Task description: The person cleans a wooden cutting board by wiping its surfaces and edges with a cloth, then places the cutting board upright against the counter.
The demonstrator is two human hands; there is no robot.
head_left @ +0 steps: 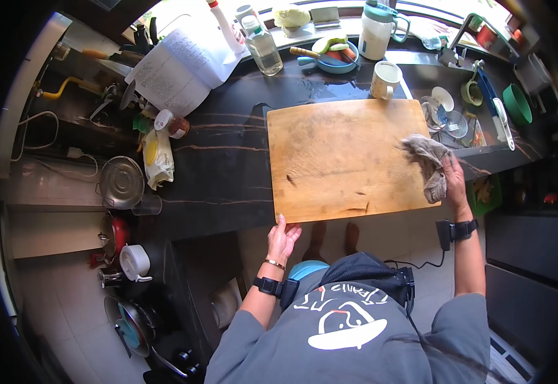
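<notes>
A large wooden cutting board (349,160) lies on the dark countertop (221,173), its near edge jutting toward me. At its near left corner is my left hand (283,240), thumb on top of the edge and the fingers below, gripping it. My right hand (453,179) is closed on a crumpled grey-brown cloth (431,163), which hangs over the board's right edge and rests partly on its surface. Dark marks and scratches show on the wood.
Behind the board stand a mug (386,80), a blue bowl (338,63) with a knife across it, and a bottle (262,48). The sink (477,128) at right holds dishes. An open notebook (176,70), jar (171,124) and metal lid (121,182) are left.
</notes>
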